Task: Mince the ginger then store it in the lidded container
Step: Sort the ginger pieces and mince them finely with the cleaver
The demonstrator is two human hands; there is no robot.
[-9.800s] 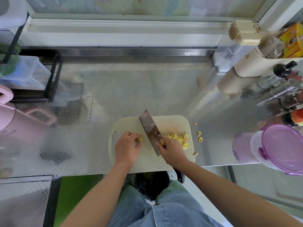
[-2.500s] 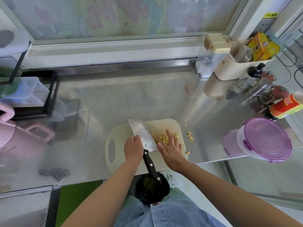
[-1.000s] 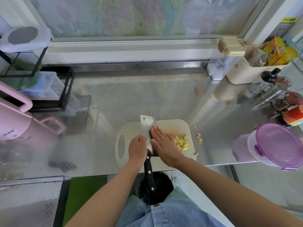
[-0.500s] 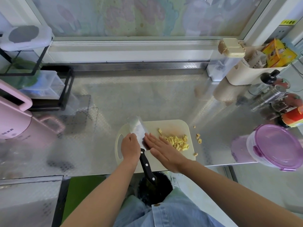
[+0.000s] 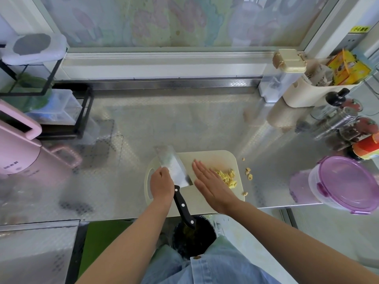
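Observation:
A pale cutting board point(image 5: 215, 157) lies at the counter's front edge. On its right half sits a small pile of chopped yellow ginger point(image 5: 226, 177). My left hand point(image 5: 162, 185) grips the cleaver point(image 5: 172, 167) by the back of its blade, near the black handle, which points toward me. The blade lies tilted over the board's left part. My right hand point(image 5: 209, 185) is flat with straight fingers, over the board between the blade and the ginger pile. The lidded container point(image 5: 346, 185), clear with a purple lid, stands closed at the right.
A few ginger bits point(image 5: 249, 175) lie on the steel counter just right of the board. Bottles and jars point(image 5: 340, 124) crowd the back right, and a pink appliance point(image 5: 18, 154) stands at the left. A black bin point(image 5: 194, 236) sits below the counter edge.
My right hand has slid off the blade and moved right toward the ginger pile. The cleaver stays in my left hand, its blade a little further left.

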